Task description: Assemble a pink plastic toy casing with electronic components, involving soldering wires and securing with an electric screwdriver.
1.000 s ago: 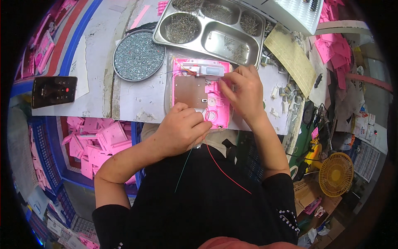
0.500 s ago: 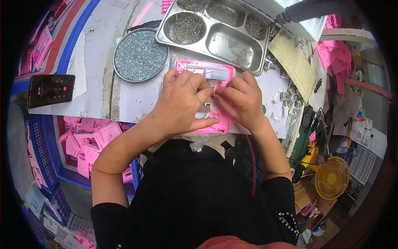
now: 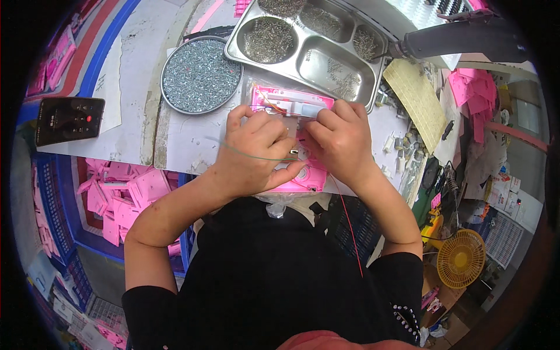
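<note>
Between my hands lies a pink plastic housing (image 3: 318,179), with a white-and-clear part (image 3: 308,109) and short coloured leads along its far edge. My left hand (image 3: 256,150) is closed over its left side, fingers curled and thumb stretched toward the middle. A green wire (image 3: 251,156) runs across the back of that hand to the fingertips. Over the right side, my right hand (image 3: 340,139) is closed, its fingertips pinched close to the left ones on thin wires. From beneath it a red wire (image 3: 349,220) hangs toward my lap. The fingertips partly hide the exact grip.
A round tray of small screws (image 3: 202,76) and a steel compartment tray (image 3: 230,51) of small metal parts stand beyond the housing. A phone (image 3: 70,121) lies left. Blue crates (image 3: 108,244) hold pink parts below. Small motors (image 3: 402,149), a yellow sheet (image 3: 414,102) and a yellow fan (image 3: 461,258) are right.
The green wire, looped upright by my left fingers before, now lies across the back of that hand. The red wire hangs straighter. Both hands stay close together over the housing.
</note>
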A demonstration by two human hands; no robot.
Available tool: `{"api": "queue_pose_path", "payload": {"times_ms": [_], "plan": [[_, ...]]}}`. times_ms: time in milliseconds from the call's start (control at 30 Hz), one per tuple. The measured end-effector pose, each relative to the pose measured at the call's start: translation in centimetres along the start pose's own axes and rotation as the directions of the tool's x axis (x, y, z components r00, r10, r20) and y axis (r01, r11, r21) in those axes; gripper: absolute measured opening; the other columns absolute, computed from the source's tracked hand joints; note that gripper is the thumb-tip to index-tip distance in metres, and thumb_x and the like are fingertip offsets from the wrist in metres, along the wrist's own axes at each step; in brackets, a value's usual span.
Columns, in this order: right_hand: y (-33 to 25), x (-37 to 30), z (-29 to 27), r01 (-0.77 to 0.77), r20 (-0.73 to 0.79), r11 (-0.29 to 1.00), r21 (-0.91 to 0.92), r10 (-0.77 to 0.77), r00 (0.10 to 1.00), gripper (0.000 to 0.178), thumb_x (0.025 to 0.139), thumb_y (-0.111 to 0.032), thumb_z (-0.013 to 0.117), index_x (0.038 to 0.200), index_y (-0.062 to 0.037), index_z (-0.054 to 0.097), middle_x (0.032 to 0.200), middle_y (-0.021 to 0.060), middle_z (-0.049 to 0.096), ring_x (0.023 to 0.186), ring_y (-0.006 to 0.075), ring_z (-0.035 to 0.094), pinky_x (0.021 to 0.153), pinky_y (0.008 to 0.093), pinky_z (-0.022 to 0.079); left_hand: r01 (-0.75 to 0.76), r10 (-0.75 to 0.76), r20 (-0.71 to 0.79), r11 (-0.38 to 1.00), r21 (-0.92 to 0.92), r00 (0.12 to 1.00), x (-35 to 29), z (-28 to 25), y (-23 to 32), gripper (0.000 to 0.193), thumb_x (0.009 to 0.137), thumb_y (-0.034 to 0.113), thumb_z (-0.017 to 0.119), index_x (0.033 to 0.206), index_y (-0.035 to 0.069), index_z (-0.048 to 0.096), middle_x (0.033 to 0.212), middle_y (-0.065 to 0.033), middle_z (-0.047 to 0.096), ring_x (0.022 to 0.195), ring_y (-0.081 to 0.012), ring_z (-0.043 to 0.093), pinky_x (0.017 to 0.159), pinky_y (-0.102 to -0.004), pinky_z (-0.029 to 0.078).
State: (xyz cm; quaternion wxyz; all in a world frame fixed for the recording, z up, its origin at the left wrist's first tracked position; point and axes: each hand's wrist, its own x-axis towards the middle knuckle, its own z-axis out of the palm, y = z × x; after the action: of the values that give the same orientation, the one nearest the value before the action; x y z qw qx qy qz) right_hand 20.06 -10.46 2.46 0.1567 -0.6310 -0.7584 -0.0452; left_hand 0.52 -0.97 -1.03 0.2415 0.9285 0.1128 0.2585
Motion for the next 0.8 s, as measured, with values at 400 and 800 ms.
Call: {"api": "queue_pose_path", "payload": {"times_ms": [400, 800], "plan": [[-0.3, 1.5, -0.9, 0.113, 0.143, 0.989, -0.100, -0.098, 0.985, 0.008, 0.071, -0.020, 0.068, 0.069, -0.0123, 0.067, 0.074, 0.0007, 0.058, 0.084, 0.0215, 0.057, 0.085, 0.0403, 0.045, 0.014, -0.014, -0.041, 1.000, -0.008, 0.999, 0.3, 0.6, -0.2, 0.040, 0.072, 0.038, 0.082, 0.100, 0.011, 0.072, 0.100, -0.0040, 0.061, 0.094, -0.0235, 0.056, 0.091, -0.0463, 0.033], [-0.6, 2.2, -1.6, 0.146, 0.235, 0.979, -0.143, -0.110, 0.966, 0.011, 0.070, -0.020, 0.073, 0.075, -0.0121, 0.066, 0.077, 0.0008, 0.058, 0.082, 0.0210, 0.056, 0.085, 0.0407, 0.044, -0.015, 0.016, -0.008, 1.000, 0.018, 1.000, 0.3, 1.0, -0.4, 0.042, 0.069, 0.041, 0.083, 0.095, 0.010, 0.072, 0.100, -0.0050, 0.062, 0.095, -0.0238, 0.058, 0.089, -0.0469, 0.037]]}}
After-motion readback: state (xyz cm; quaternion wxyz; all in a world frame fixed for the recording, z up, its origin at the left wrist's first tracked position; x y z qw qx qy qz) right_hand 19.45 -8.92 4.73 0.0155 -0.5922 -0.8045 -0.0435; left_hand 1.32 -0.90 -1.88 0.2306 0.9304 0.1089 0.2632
